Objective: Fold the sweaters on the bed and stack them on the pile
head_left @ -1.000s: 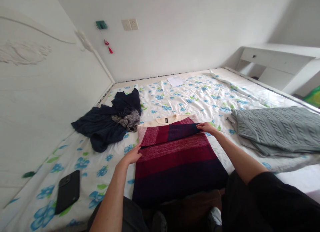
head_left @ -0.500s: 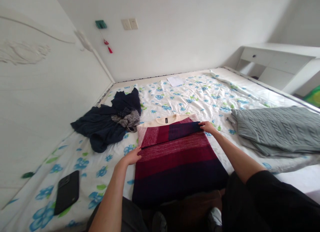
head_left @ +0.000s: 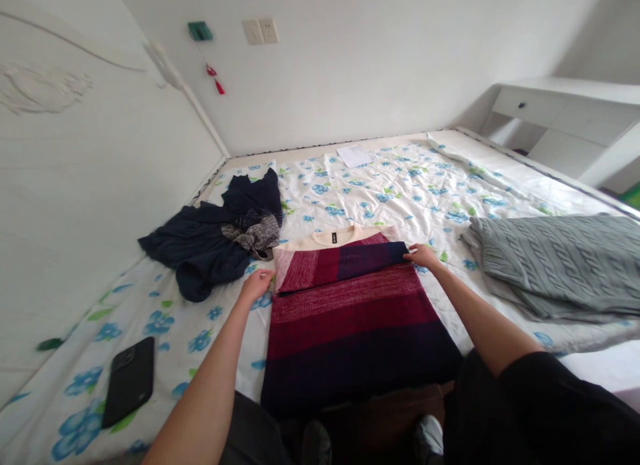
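Note:
A striped sweater [head_left: 350, 325] lies flat before me, cream at the neck, then pink, burgundy and navy. One sleeve [head_left: 345, 261] is folded across its chest, with the navy cuff end to the right. My right hand [head_left: 423, 256] pinches that cuff between thumb and fingers. On the other side, my left hand [head_left: 257, 285] is at the sweater's left shoulder edge. Its fingers are curled together against the fabric there; their tips are partly hidden.
The sweater rests on a floral sheet [head_left: 400, 198] over a bed. Dark navy clothes [head_left: 215, 245] lie crumpled at left, a black phone [head_left: 129, 381] nearer me. At right is a folded grey cable-knit garment [head_left: 565, 261]. A white paper [head_left: 355, 156] lies near the wall.
My left hand has moved up along the sweater's left edge to the shoulder. My right hand keeps hold of the cuff, slightly further right. The view has shifted a little.

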Available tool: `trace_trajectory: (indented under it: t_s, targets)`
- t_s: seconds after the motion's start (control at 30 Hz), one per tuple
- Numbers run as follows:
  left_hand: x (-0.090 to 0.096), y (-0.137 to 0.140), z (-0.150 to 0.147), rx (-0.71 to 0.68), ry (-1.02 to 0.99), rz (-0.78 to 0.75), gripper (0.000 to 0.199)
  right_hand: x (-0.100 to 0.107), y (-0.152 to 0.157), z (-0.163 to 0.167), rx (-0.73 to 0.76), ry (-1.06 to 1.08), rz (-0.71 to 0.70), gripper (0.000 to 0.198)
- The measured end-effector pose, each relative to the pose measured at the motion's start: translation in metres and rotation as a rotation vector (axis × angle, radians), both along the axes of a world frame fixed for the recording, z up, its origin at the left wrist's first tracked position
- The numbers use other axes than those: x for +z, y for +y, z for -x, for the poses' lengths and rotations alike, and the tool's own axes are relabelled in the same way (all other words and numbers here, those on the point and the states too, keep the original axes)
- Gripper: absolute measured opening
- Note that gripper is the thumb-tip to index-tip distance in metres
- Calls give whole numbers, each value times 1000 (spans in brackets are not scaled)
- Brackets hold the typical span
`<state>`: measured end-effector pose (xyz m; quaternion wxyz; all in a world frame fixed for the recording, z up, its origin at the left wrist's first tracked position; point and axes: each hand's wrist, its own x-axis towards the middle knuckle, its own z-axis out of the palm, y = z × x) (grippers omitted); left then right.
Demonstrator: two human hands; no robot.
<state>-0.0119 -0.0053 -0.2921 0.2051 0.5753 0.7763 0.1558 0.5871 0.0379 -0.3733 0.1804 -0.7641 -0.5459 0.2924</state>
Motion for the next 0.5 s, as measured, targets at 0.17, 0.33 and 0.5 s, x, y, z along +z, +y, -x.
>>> trace_trajectory:
  t_s: [0.17,0.33,0.5]
  targets:
    - [-12,20,-8,33,-32,68,52,-7,6,-6,37,203,81,29]
    - [-17,31,-11,11,59,19,44,-8,8,-4,-25,265,41,40]
    - [-24,38,3,58,55,-21,45,-7,7,2,-18,68,-75,22]
